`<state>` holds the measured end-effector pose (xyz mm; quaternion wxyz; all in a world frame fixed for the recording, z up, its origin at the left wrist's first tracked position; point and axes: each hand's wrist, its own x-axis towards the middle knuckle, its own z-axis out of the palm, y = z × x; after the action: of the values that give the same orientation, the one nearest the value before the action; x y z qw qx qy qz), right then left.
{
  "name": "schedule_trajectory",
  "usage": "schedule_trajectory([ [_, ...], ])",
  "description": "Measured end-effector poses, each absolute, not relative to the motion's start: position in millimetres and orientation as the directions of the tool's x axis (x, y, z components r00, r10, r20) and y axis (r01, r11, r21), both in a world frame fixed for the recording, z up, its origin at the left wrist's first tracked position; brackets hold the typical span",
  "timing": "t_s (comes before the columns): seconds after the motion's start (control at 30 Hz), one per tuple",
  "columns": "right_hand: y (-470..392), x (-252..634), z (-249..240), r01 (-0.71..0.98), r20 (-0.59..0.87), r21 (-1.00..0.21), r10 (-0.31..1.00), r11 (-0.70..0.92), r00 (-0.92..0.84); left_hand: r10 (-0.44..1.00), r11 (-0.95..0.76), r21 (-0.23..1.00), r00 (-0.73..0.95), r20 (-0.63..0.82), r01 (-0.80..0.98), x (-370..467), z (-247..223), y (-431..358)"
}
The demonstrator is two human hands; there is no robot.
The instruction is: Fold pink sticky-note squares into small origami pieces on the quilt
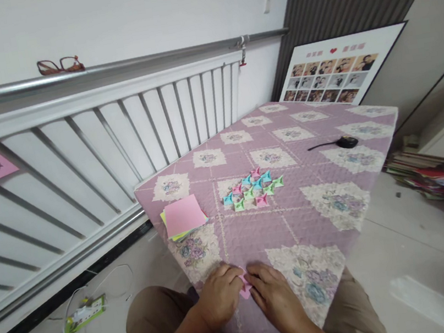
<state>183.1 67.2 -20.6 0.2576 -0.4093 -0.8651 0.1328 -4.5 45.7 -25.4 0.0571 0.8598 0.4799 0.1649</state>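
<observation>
At the near edge of the table, a small folded pink paper is held between both hands. My left hand pinches its left side, fingers bent together. My right hand grips the right side with its thumb and fingers, which cover part of the paper. Beyond them stand several small folded paper pieces in pink, blue and green, grouped in slanting rows. A stack of square paper sheets, pink on top with yellow and green edges below, lies to the left.
A purple flowered cloth covers the table. A black object with a strap lies at the right. Glasses rest on a pipe above the white radiator. A photo board leans behind.
</observation>
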Motion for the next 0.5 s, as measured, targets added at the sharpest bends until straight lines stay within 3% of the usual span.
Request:
schedule_trajectory([
  [0.23, 67.1, 182.0, -14.6, 0.646, 0.309, -0.448, 0.785, 0.618, -0.537, 0.875, -0.484, 0.331, 0.452, 0.173, 0.81, -2.8, -17.9, 45.6],
  [0.5, 66.7, 181.5, -18.5, 0.64, 0.331, -0.428, 0.77, 0.638, -0.545, 0.89, -0.456, 0.322, 0.432, 0.148, 0.83, 0.7, -16.5, 47.3],
])
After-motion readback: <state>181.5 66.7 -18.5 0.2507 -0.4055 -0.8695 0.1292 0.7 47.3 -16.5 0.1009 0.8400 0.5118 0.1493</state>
